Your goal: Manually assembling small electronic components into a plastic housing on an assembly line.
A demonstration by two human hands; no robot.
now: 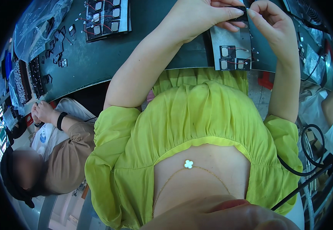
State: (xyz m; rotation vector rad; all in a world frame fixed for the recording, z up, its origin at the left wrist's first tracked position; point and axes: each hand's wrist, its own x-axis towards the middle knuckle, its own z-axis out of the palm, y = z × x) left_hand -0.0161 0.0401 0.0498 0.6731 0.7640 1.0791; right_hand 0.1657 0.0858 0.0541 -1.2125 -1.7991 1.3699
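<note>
At the top edge, my left hand (208,13) pinches a small black part (242,16) between thumb and fingers. My right hand (273,23) is closed, its thumb and forefinger meeting at the right end of that part; what they grip is too small to make out. Under both hands lies a pale flat board (231,37) that overhangs the near edge of the table. On its near end sit 3 small black modules (227,64) with silvery rectangular faces and thin red and white wires, which stick out to the right.
The dark green table (151,50) carries another board of wired modules (105,19) farther left. Beyond it lie loose black pieces (57,44) and clear plastic bags (40,28). A co-worker in a brown top (68,153) sits at left. Black cable (314,172) loops at right.
</note>
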